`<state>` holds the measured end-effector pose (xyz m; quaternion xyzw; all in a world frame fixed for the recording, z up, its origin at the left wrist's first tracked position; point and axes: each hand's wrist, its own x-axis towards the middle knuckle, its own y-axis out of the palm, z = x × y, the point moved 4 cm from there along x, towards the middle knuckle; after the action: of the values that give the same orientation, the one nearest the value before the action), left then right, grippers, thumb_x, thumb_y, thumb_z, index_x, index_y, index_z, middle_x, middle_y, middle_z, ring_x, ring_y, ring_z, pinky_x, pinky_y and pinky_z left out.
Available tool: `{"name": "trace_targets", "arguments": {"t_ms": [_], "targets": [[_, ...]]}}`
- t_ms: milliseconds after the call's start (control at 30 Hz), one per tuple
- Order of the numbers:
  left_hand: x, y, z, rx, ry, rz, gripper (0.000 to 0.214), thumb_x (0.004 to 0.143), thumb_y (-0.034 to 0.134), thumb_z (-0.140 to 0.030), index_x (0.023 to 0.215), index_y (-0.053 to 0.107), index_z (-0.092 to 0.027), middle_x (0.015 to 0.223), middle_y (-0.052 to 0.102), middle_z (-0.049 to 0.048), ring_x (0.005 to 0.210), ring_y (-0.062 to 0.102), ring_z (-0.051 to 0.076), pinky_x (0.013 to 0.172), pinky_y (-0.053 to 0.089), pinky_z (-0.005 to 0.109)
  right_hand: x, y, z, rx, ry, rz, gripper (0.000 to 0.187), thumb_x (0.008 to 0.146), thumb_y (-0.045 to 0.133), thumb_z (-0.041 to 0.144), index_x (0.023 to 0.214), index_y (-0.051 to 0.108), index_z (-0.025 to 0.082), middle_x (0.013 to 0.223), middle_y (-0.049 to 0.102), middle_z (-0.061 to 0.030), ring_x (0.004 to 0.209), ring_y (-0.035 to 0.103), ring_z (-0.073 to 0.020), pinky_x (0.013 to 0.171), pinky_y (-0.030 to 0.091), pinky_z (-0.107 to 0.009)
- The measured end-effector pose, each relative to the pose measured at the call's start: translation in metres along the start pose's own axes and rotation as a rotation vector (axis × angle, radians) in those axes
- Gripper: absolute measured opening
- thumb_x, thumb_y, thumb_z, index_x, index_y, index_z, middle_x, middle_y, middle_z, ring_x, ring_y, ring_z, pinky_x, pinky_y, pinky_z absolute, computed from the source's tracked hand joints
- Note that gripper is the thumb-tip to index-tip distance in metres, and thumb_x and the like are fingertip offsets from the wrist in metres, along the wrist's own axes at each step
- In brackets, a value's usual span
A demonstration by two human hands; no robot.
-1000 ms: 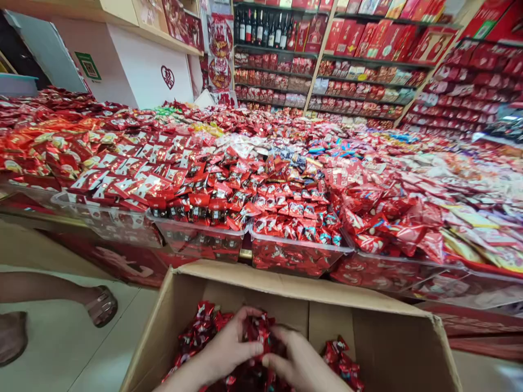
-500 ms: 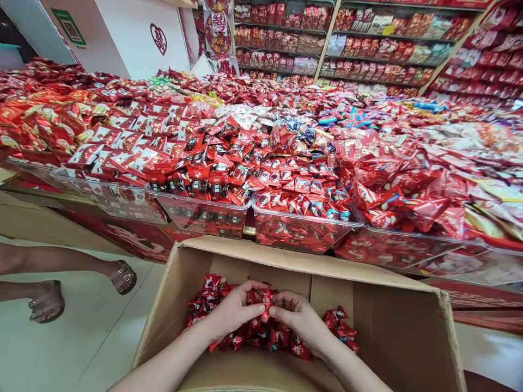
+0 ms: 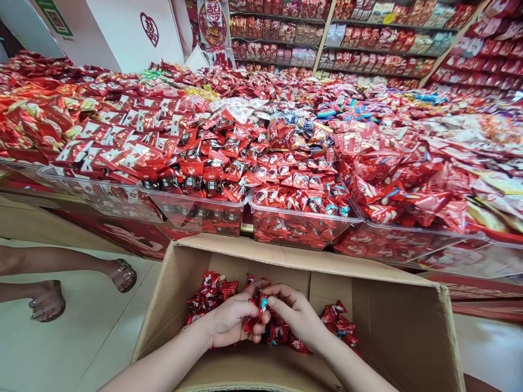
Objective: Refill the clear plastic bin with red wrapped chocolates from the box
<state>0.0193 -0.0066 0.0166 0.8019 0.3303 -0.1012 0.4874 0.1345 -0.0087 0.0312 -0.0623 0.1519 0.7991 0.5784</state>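
Observation:
Both my hands are over the inside of an open cardboard box [image 3: 394, 326]. Between them is a small red-wrapped candy [image 3: 263, 302] with a blue patch showing. My left hand [image 3: 235, 317] has its fingers curled around red wrapped candies, palm partly up. The thumb and fingers of my right hand [image 3: 294, 310] pinch the candy from the other side. Below and around my hands lie loose red candies [image 3: 210, 288] on the box floor, with more candies [image 3: 339, 321] just right of my right wrist. My hands hide part of the pile.
Clear plastic bins [image 3: 302, 231] heaped with wrapped sweets line the counter beyond the box. Racks [image 3: 281, 38] of red packets stand behind. At left, another person's sandalled feet [image 3: 122, 276] are on the tiled floor [image 3: 102, 326].
The candy between my hands has turned from its red printed face to one with a blue patch. My left thumb has shifted off its front. The view has moved slightly.

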Motion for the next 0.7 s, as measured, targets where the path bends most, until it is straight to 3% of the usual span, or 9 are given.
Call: {"name": "trace_targets", "arguments": {"t_ms": [67,200,300,433,533,633,700], "targets": [[0.002,-0.004,0.002,0.052,-0.025,-0.040,0.057,0.068,0.040,-0.010,0.119,0.023,-0.029,0.067,0.057,0.0002,0.050,0.050,0.008,0.048,0.033,0.021,0.000,0.001,-0.002,0.021,0.033,0.021,0.021,0.074,0.046,0.034,0.086,0.051,0.017,0.060,0.055,0.0017,0.054,0.053,-0.0108,0.058,0.041,-0.025],[0.005,-0.011,0.005,0.129,-0.039,-0.158,0.041,0.072,0.043,-0.028,0.113,0.036,-0.021,0.065,0.059,0.0015,0.050,0.053,0.010,0.042,0.027,0.018,0.002,-0.001,-0.012,0.029,0.065,0.000,0.020,0.072,0.049,0.034,0.080,0.050,0.016,0.064,0.053,0.0018,0.052,0.051,-0.0089,0.053,0.040,-0.022],[0.006,-0.009,0.005,0.174,-0.026,-0.197,0.045,0.072,0.043,-0.043,0.110,0.039,-0.020,0.065,0.059,0.0016,0.048,0.053,0.009,0.039,0.023,0.017,0.004,-0.003,-0.017,-0.036,0.068,-0.009,0.018,0.074,0.045,0.034,0.079,0.048,0.017,0.060,0.052,0.0026,0.050,0.051,-0.0095,0.051,0.039,-0.022],[0.005,-0.009,0.000,0.256,0.042,-0.260,0.048,0.069,0.051,-0.040,0.112,0.037,-0.024,0.074,0.060,0.0015,0.052,0.055,0.010,0.041,0.023,0.018,0.001,-0.005,-0.002,-0.399,-0.108,-0.137,0.014,0.076,0.041,0.029,0.079,0.049,0.017,0.067,0.053,-0.0015,0.062,0.052,-0.0134,0.059,0.040,-0.025],[0.004,-0.016,-0.002,0.226,0.095,-0.356,0.042,0.067,0.051,-0.041,0.106,0.046,-0.024,0.084,0.059,0.0015,0.058,0.053,0.010,0.045,0.027,0.018,-0.006,0.002,0.010,-0.682,-0.284,-0.155,0.015,0.068,0.052,0.028,0.079,0.052,0.018,0.082,0.053,-0.0043,0.077,0.050,-0.0163,0.066,0.039,-0.026],[0.005,-0.018,0.000,0.216,0.101,-0.360,0.035,0.067,0.052,-0.041,0.097,0.053,-0.022,0.077,0.060,0.0001,0.056,0.051,0.009,0.044,0.027,0.018,-0.006,0.008,0.005,-0.898,-0.288,-0.099,0.029,0.058,0.061,0.027,0.084,0.050,0.019,0.088,0.053,-0.0049,0.079,0.049,-0.0181,0.067,0.040,-0.026],[0.006,-0.016,0.002,0.238,0.086,-0.311,0.033,0.068,0.050,-0.042,0.092,0.055,-0.020,0.067,0.060,0.0001,0.051,0.052,0.010,0.042,0.025,0.018,-0.004,0.009,-0.001,-1.069,-0.258,-0.095,0.021,0.061,0.055,0.019,0.081,0.049,0.019,0.086,0.054,-0.0051,0.077,0.049,-0.0181,0.066,0.040,-0.027]]}}
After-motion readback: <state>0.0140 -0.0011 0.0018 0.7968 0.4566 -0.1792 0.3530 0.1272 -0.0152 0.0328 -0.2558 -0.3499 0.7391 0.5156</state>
